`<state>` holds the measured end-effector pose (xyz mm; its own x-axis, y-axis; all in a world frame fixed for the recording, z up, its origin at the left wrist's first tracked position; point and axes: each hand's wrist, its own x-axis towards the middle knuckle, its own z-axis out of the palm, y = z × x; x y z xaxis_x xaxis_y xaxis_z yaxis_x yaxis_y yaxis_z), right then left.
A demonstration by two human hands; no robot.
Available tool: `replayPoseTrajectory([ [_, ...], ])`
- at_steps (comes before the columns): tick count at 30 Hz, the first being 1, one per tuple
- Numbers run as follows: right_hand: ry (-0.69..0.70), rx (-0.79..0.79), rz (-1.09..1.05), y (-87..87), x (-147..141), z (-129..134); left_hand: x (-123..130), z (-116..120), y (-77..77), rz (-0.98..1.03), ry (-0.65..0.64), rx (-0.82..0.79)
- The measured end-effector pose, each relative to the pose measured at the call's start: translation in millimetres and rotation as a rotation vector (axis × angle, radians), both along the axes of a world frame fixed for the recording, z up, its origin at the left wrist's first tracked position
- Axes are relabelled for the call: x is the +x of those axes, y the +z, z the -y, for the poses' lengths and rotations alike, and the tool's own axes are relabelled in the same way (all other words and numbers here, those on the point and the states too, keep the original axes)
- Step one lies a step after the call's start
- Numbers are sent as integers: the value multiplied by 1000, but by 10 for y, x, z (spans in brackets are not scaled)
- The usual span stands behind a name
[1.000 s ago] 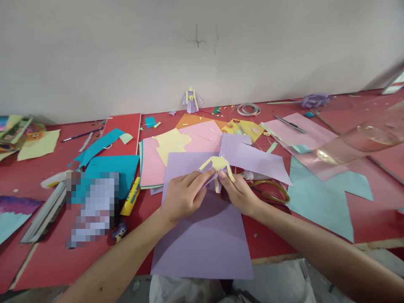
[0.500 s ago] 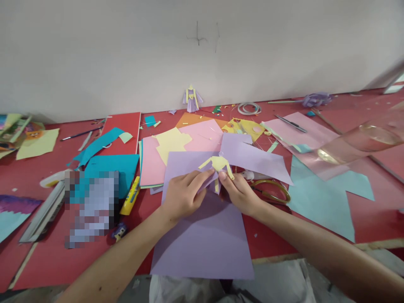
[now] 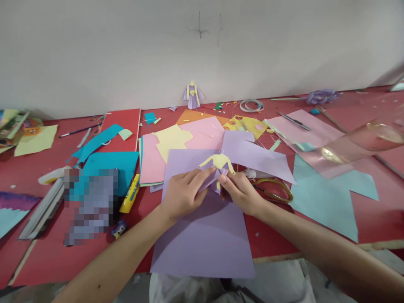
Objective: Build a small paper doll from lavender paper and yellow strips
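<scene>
Between my two hands is a small paper dress (image 3: 220, 161), with a pale yellow long-sleeved top, purple folds below and a small hanger-like loop at its neck. My left hand (image 3: 186, 191) pinches its purple part from the left, thumb and index finger closed. From the right, my right hand (image 3: 241, 190) grips the lower part near a yellow strip, its thumb lying on the front. Beneath both hands lies a large purple sheet (image 3: 202, 248). Scissors with amber handles (image 3: 274, 190) rest just right of my right hand, partly hidden by it.
A finished-looking purple and yellow paper dress (image 3: 192, 96) leans on the wall. Left lie a yellow glue stick (image 3: 130, 194), a pixelated object (image 3: 94, 206) and a box cutter (image 3: 42, 210). Light blue paper (image 3: 328, 202) and a clear bottle (image 3: 353, 145) are on the right.
My right thumb and fingers have shifted slightly on the dress's lower part, and the right sleeve sits a little differently. The whole view has tilted slightly; my left hand keeps its pinch.
</scene>
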<state>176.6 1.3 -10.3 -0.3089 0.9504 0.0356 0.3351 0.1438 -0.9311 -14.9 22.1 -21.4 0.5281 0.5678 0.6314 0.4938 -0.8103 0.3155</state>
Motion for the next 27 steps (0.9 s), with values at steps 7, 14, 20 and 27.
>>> replayPoseTrajectory([
  [7, -28, -10, -21, -14, -10, 4, 1, -3, 15, -5, 3, 11],
  [14, -56, -32, -66, -43, -16, 9, -16, -5, -5, 14, -36, -21],
  [20, -78, -26, -92, -28, -24, 11, -24, -3, 0, 6, -59, -5],
  [27, -100, 8, -77, -15, -27, 16, -23, -2, -3, -9, -51, 18],
])
